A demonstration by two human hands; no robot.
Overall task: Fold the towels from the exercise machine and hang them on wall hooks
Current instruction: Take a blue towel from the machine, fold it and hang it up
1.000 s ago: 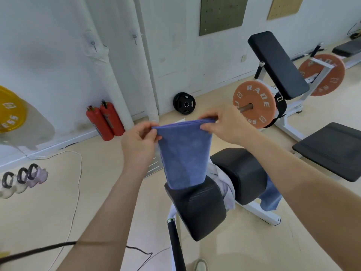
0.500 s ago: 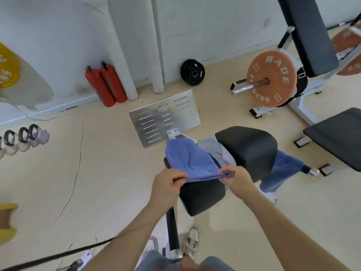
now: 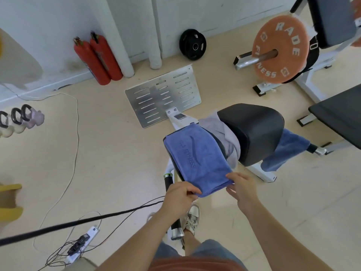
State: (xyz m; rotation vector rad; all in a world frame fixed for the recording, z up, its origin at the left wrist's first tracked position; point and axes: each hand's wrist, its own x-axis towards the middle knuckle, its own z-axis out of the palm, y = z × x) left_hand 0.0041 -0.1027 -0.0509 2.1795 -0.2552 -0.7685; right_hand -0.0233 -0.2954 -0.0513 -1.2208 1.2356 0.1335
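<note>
A folded blue towel (image 3: 197, 159) with a dark logo lies flat over the left black pad of the exercise machine. My left hand (image 3: 180, 194) pinches its near left corner. My right hand (image 3: 242, 190) touches its near right edge with relaxed, straight fingers. A grey towel (image 3: 220, 132) is bunched between the two pads. Another blue towel (image 3: 285, 151) hangs behind the right black pad (image 3: 254, 132).
A slotted metal footplate (image 3: 164, 96) lies ahead on the floor. Two red fire extinguishers (image 3: 97, 57) lean on the wall, with a black weight plate (image 3: 192, 45) nearby. An orange plate (image 3: 279, 49) and benches stand to the right. Cables and a power strip (image 3: 82, 243) lie at left.
The towel went from hanging at chest height to lying flat on the left pad. My view tilted down, and my right hand loosened its pinch on the towel's edge.
</note>
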